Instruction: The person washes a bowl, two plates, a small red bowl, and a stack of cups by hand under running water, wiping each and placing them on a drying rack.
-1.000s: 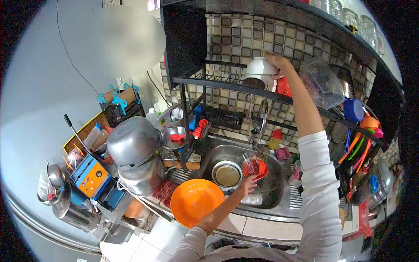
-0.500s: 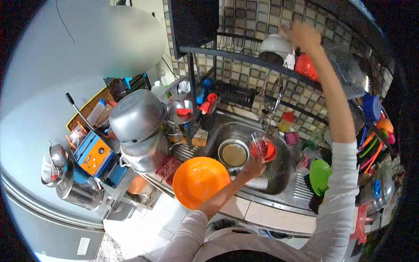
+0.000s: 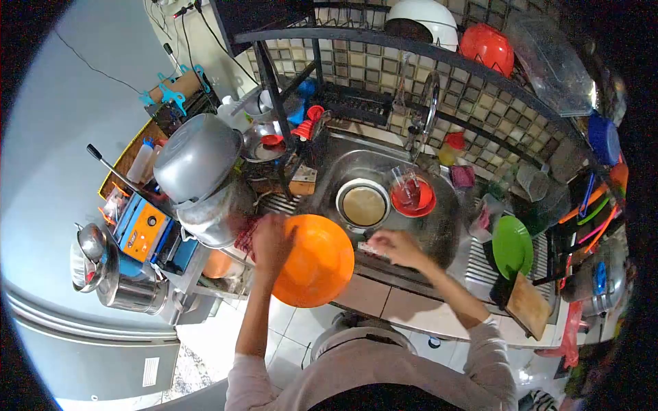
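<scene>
My left hand (image 3: 271,245), slightly blurred, is over the left rim of an orange basin (image 3: 317,264), with its thumb apart from the fingers. Beside it lies a dark red mesh cloth (image 3: 245,236), partly covered by the hand. At the front of the steel sink (image 3: 439,257), my right hand (image 3: 397,248) has its fingertips pinched together by a small whitish and red bit; I cannot tell what it is. In the sink sit a round pan (image 3: 364,205) with brownish contents and a red bowl (image 3: 419,198) with a clear cup (image 3: 406,192) in it.
Large metal pots (image 3: 199,157) stand stacked at left. A black rack (image 3: 384,41) above the sink holds a white bowl (image 3: 432,20) and a red bowl (image 3: 486,49). To the right are a green plate (image 3: 513,246) and a wooden board (image 3: 528,305). The faucet (image 3: 430,103) rises behind.
My right hand has come down from the rack to the sink's front. My left hand has let go of the clear cup in the red bowl and moved left to the orange basin. The view has shifted.
</scene>
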`<state>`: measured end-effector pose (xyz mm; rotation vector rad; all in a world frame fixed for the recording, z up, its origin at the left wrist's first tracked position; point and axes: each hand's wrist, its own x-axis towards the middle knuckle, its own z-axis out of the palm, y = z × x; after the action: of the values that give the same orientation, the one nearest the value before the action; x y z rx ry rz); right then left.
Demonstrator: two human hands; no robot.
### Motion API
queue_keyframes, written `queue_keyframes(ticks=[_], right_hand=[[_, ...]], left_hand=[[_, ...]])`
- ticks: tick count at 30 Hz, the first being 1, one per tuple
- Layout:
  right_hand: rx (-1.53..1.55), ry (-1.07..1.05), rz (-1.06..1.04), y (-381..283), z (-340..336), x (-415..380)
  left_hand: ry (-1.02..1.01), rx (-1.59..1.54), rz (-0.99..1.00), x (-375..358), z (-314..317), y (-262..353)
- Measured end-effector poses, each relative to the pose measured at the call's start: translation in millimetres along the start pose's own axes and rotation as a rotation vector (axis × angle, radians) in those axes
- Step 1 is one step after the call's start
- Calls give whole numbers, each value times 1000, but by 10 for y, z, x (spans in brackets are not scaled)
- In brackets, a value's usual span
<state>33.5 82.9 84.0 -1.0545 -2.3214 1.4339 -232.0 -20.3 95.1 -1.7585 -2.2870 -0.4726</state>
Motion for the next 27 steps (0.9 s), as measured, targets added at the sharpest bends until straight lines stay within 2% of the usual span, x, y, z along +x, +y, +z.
queue_keyframes(ticks=[2, 3, 5, 9, 11, 12, 15, 16, 18, 19, 21, 22, 24, 25, 27], right_hand=[[155, -16, 34, 56, 318, 106], [139, -11, 98, 185, 501, 206], [-99, 98, -149, 294, 689, 304], [-94, 207, -116, 326, 824, 348], [74, 197, -70, 319, 757, 362], [71, 207, -72, 307, 682, 362], [481, 144, 38, 284, 374, 315], [624, 138, 17, 312, 253, 319], [644, 190, 34, 300, -46, 276], [666, 227, 52, 305, -183, 246], [657, 268, 115, 383, -395, 211], [650, 306, 170, 430, -495, 206], [649, 346, 138, 645, -711, 241], [650, 391, 97, 715, -839, 267], [629, 379, 93, 805, -1105, 318]], left_hand=[[228, -24, 57, -317, 197, -425], [226, -16, 60, -436, 207, -508], [-125, -439, -200, -586, 211, -606], [-84, -463, -238, -638, 274, -589], [-59, -360, -297, -549, 183, -493], [107, -354, -202, -467, 114, -403], [82, -511, -181, -129, 56, -242], [81, -518, -171, -5, -8, -98], [-38, -837, -263, 196, -106, 243], [-43, -843, -258, 263, 23, 290], [-67, -963, -107, 370, 518, 287], [-68, -965, -112, 456, 739, 315], [-355, -1667, -223, 646, 1074, 473], [-347, -1671, -226, 713, 976, 642], [-519, -1986, -405, 822, 796, 936]])
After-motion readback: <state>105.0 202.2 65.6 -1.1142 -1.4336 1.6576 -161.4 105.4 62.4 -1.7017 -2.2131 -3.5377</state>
